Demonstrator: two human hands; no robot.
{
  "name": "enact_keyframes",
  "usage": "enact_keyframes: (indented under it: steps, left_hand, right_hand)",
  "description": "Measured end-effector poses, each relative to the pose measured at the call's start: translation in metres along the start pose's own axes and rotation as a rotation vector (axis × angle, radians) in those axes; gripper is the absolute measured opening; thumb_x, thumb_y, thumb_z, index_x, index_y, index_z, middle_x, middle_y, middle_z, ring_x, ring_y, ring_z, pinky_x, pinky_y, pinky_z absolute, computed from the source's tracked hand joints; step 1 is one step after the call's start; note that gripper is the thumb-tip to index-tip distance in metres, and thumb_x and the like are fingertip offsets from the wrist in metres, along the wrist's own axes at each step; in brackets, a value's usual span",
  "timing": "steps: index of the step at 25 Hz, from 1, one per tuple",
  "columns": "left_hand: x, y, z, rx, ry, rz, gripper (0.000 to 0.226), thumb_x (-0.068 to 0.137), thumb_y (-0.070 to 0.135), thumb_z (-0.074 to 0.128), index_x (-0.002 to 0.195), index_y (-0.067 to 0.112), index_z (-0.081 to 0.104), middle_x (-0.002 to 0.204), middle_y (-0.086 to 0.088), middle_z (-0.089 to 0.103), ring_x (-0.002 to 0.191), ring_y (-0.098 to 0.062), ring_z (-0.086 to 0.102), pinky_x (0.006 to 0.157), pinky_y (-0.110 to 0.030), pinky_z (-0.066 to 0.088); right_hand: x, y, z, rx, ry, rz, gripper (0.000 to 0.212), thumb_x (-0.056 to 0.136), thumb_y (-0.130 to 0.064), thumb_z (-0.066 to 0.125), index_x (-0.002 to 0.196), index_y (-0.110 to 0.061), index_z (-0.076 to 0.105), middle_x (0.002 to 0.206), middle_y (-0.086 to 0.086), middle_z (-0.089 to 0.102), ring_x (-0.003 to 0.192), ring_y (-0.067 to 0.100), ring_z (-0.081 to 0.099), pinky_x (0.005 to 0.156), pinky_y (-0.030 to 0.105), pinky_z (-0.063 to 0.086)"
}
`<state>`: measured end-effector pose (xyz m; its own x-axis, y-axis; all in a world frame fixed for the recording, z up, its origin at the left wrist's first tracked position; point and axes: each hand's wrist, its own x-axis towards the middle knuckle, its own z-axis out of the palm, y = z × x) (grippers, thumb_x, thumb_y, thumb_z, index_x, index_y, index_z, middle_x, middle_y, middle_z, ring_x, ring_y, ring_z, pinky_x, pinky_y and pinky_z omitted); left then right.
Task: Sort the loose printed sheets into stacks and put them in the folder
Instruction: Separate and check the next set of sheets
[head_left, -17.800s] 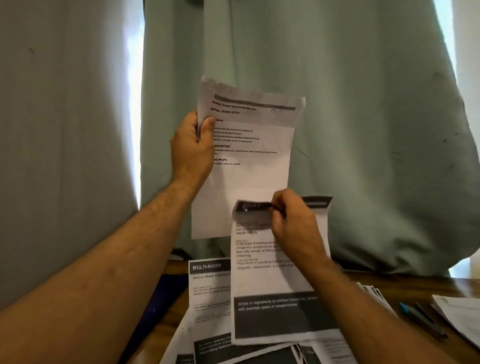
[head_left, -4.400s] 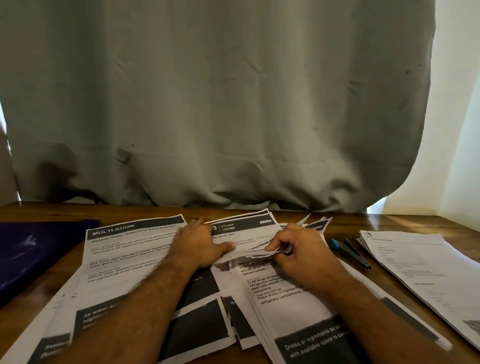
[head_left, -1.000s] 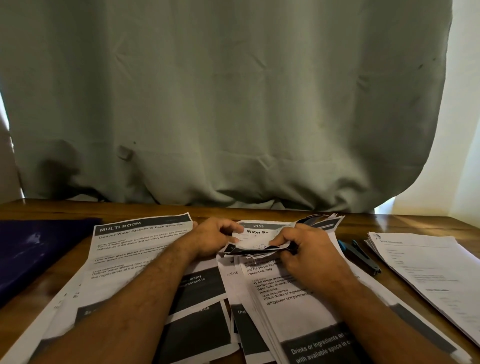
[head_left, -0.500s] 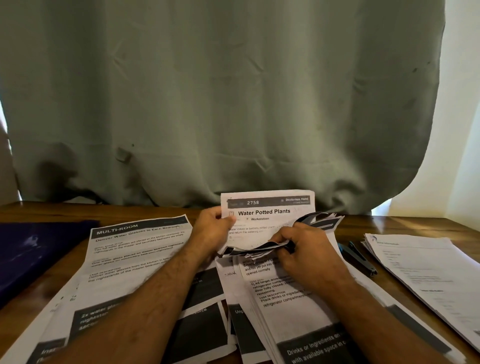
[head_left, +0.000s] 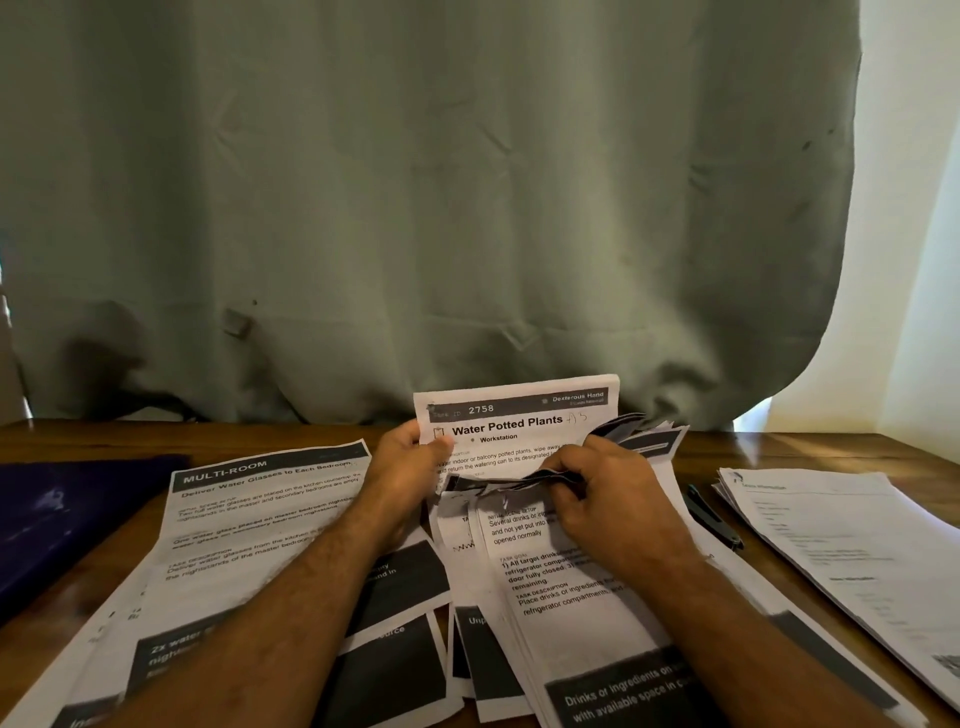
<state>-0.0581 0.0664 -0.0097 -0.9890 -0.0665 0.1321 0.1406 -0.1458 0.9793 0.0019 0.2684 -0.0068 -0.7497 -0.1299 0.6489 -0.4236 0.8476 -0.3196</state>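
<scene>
Both hands' fingers (head_left: 435, 447) pinching sheets (head_left: 524, 421).

raised sheet (head_left: 524, 421) "Water Potted Plants", "2758"

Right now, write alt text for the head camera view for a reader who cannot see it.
The left hand lifts a sheet headed "Water Potted Plants" while the right hand pinches back the curled tops of the middle stack on a wooden table. A "MULTI-ROOM" stack lies left, a dark folder far left, another stack right, before a green curtain.
</scene>
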Motion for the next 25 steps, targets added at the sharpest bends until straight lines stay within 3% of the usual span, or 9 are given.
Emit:
enact_keyframes:
  steps: [5,8,11,13,16,22,25]
  left_hand:
    - [-0.006,0.001,0.000,0.069,-0.070,0.098,0.023,0.097,0.016,0.062,0.119,0.019,0.068,0.108,-0.005,0.077,0.095,-0.023,0.076,0.088,-0.052,0.059]
    - [-0.007,0.001,0.003,0.049,-0.097,0.079,0.022,0.101,0.018,0.056,0.119,0.020,0.068,0.108,-0.008,0.077,0.098,-0.028,0.075,0.090,-0.054,0.058]
    - [-0.008,0.008,0.006,0.000,-0.054,0.109,0.018,0.103,0.019,0.052,0.113,0.023,0.067,0.099,-0.003,0.079,0.086,-0.017,0.077,0.071,-0.040,0.063]
    - [-0.007,0.020,0.006,0.061,0.053,0.183,0.014,0.103,0.021,0.052,0.110,0.026,0.064,0.097,0.001,0.078,0.077,-0.009,0.076,0.058,-0.026,0.058]
    - [-0.009,0.038,0.003,0.106,0.132,0.290,0.013,0.102,0.026,0.055,0.113,0.024,0.062,0.097,0.002,0.077,0.073,-0.005,0.075,0.049,-0.017,0.054]
    - [-0.027,0.091,0.011,0.197,0.213,0.637,0.006,0.101,0.032,0.053,0.107,0.034,0.054,0.096,0.010,0.071,0.078,0.009,0.070,0.053,-0.012,0.053]
    - [-0.044,0.139,0.019,0.178,0.291,0.803,0.008,0.102,0.034,0.053,0.109,0.030,0.053,0.095,0.012,0.069,0.083,0.005,0.070,0.056,-0.011,0.054]
  right_hand:
    - [0.005,-0.008,0.005,0.108,-0.015,0.034,0.055,0.091,-0.021,0.066,0.134,-0.047,0.044,0.121,-0.010,0.059,0.109,0.008,0.058,0.100,0.033,0.050]
    - [0.009,-0.012,0.010,0.117,-0.044,0.053,0.057,0.092,-0.023,0.063,0.137,-0.048,0.039,0.129,-0.009,0.057,0.114,0.009,0.056,0.101,0.038,0.050]
    - [0.012,-0.011,0.011,0.125,-0.013,0.043,0.051,0.093,-0.022,0.062,0.135,-0.044,0.044,0.130,-0.009,0.056,0.116,0.009,0.055,0.101,0.038,0.050]
    - [0.014,-0.009,0.010,0.112,-0.006,0.036,0.048,0.094,-0.022,0.061,0.134,-0.043,0.045,0.129,-0.008,0.057,0.115,0.010,0.056,0.100,0.037,0.051]
    - [0.016,-0.006,0.012,0.099,-0.009,0.045,0.050,0.094,-0.022,0.060,0.134,-0.046,0.043,0.130,-0.009,0.056,0.116,0.010,0.055,0.100,0.035,0.051]
    - [0.016,-0.002,0.015,0.079,-0.122,0.151,0.072,0.095,-0.025,0.058,0.146,-0.057,0.017,0.130,-0.010,0.054,0.112,0.008,0.054,0.102,0.034,0.049]
    - [0.015,-0.005,0.014,0.091,-0.140,0.184,0.063,0.097,-0.024,0.056,0.146,-0.051,0.028,0.129,-0.007,0.055,0.112,0.010,0.054,0.103,0.032,0.047]
